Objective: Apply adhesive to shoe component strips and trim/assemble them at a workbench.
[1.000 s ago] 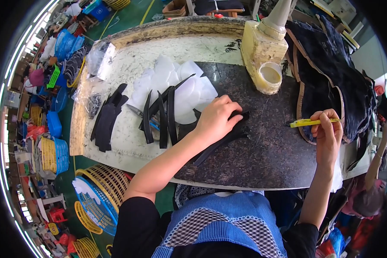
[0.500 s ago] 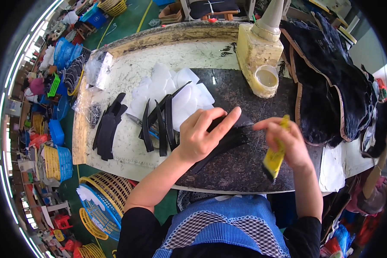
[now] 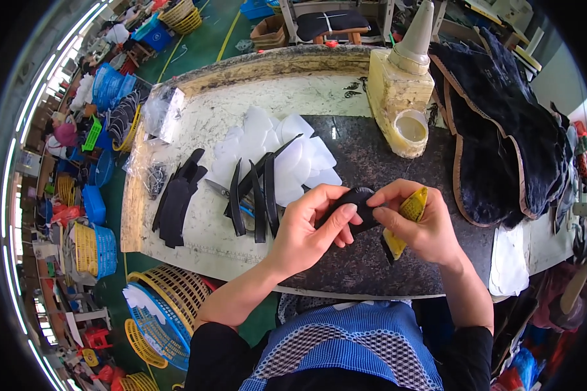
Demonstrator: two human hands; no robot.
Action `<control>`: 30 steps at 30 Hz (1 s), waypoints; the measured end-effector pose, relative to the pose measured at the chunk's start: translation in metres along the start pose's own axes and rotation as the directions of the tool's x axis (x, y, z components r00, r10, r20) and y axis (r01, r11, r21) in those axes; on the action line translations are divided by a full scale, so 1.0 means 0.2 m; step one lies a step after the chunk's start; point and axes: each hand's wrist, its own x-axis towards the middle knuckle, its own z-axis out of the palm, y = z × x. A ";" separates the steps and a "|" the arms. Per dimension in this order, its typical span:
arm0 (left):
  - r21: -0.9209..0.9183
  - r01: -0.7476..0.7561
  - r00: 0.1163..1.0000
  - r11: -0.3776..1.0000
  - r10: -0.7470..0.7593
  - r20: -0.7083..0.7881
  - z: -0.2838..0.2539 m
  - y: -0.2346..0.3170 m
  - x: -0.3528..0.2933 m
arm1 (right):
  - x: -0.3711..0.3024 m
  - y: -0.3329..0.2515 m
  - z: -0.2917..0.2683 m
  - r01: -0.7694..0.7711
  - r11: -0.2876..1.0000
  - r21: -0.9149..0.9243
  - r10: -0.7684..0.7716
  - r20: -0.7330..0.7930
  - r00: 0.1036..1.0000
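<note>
Over slab [image 3: 355,155], inside edges: black piece [image 3: 357,196]

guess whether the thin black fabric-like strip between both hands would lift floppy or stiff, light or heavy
The strip is probably flexible, since it looks curved between the left hand and the right hand. It is likely light for its size, as it looks thin.

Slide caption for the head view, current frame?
Left hand holds a black piece; right hand, fingers at its edge, grips a yellow tool.
</note>
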 end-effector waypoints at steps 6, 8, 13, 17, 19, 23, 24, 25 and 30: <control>-0.072 0.038 0.999 0.997 -0.037 0.013 -0.01 0.02 0.00 | 0.01 0.02 -0.04 -0.012 1.000 0.019 0.013 -0.049 0.999; -0.067 0.035 0.999 0.997 -0.034 0.010 -0.01 0.03 -0.01 | 0.02 0.01 -0.03 -0.013 0.998 0.066 0.014 -0.018 1.000; -0.053 0.012 1.000 0.999 -0.011 0.004 -0.02 0.05 -0.02 | 0.03 0.00 0.00 0.021 0.991 0.133 -0.020 -0.009 1.000; -0.678 0.155 0.976 0.718 -0.005 0.218 -0.16 0.06 0.01 | -0.01 -0.01 -0.06 0.011 1.000 0.015 -0.009 -0.132 0.991; -0.831 0.335 0.915 0.443 0.058 0.400 -0.24 0.04 0.03 | -0.05 -0.04 -0.09 -0.002 1.000 -0.004 0.001 -0.211 0.978; -0.862 0.428 0.861 0.272 0.166 0.480 -0.27 0.00 0.01 | -0.09 -0.09 -0.13 0.057 0.998 0.007 -0.054 -0.216 0.975; -0.859 0.427 0.856 0.283 0.179 0.485 -0.29 0.00 -0.01 | -0.10 -0.09 -0.13 0.062 0.998 0.005 -0.060 -0.210 0.976; -0.868 0.423 0.864 0.262 0.171 0.473 -0.30 -0.01 -0.02 | -0.10 -0.09 -0.14 0.063 0.998 0.008 -0.060 -0.202 0.978; -0.874 0.382 0.905 0.300 0.072 0.420 -0.36 -0.04 -0.02 | -0.13 -0.04 -0.21 0.051 0.990 -0.134 -0.082 -0.239 0.968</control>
